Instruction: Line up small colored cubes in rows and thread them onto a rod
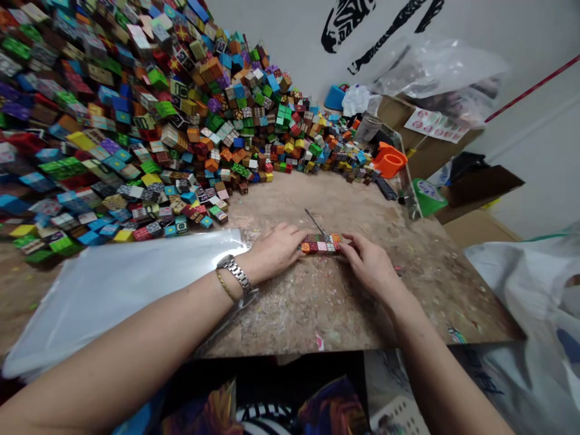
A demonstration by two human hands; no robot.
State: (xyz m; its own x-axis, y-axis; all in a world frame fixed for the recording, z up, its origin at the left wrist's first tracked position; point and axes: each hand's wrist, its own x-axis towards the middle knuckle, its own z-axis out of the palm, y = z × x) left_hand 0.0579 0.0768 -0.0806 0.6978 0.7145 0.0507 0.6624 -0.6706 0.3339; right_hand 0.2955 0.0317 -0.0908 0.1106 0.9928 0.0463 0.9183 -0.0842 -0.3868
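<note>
Between my two hands on the worktop lies a short double row of small patterned cubes (321,245), in red, orange, pink, brown and white. My left hand (281,248), with a metal watch on its wrist, presses its closed fingers against the left end of the row. At the right end, the thumb and fingers of my right hand (369,260) grip the cubes. A thin dark stick (313,220) lies just behind the row. To the left, flat clear plastic bags (136,284) reach under my left forearm.
A large heap of coloured cubes (181,121) covers the back left of the worktop (290,308). At the back right are an orange plastic holder (388,161), a green tape roll (429,197) and cardboard boxes (480,223). A white sack (534,290) hangs beyond the right edge.
</note>
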